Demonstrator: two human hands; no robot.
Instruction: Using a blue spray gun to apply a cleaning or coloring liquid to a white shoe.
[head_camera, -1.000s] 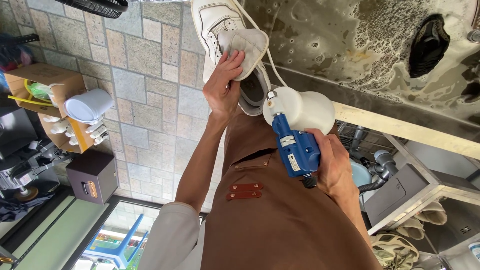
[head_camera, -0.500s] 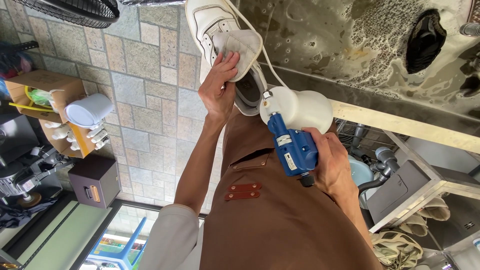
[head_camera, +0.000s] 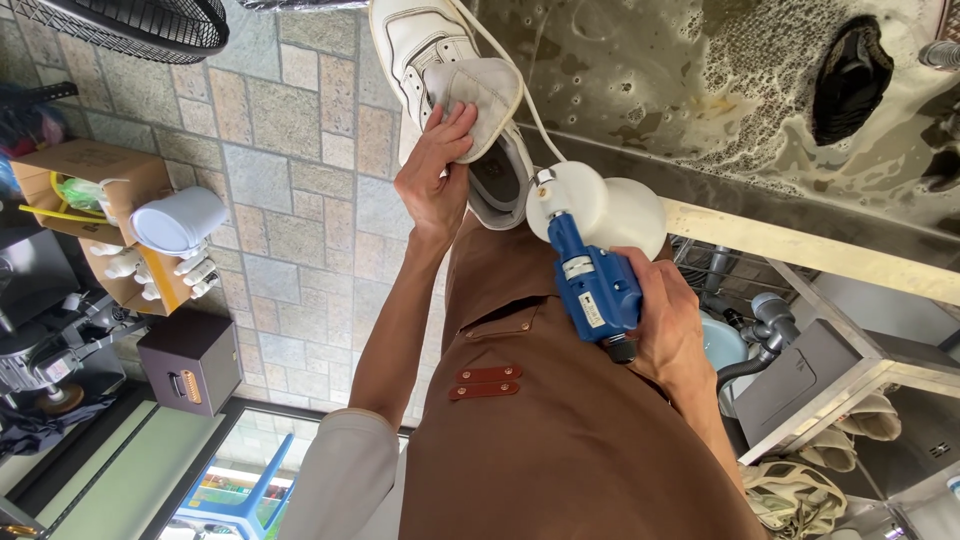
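Observation:
My left hand (head_camera: 432, 178) grips a white sneaker (head_camera: 440, 70) by its pulled-out tongue and collar, holding it up over the tiled floor beside a soapy metal sink (head_camera: 720, 90). A white lace hangs from the shoe toward the bottle. My right hand (head_camera: 668, 325) is closed around the blue handle of a spray bottle (head_camera: 590, 235) with a round white tank, its head close under the shoe's heel opening. I wear a brown apron (head_camera: 540, 430).
A black cloth (head_camera: 850, 80) lies in the foamy sink. Cardboard boxes (head_camera: 95, 185) with a white tub (head_camera: 180, 220) and gloves stand at left, beside a small brown box (head_camera: 190, 360) and a machine. A fan grille (head_camera: 130, 25) is at top left. Pipes and a shelf sit under the sink.
The sneaker and my left hand have shifted slightly in view, with the fingers resettled on the tongue. The spray bottle stays close under the shoe.

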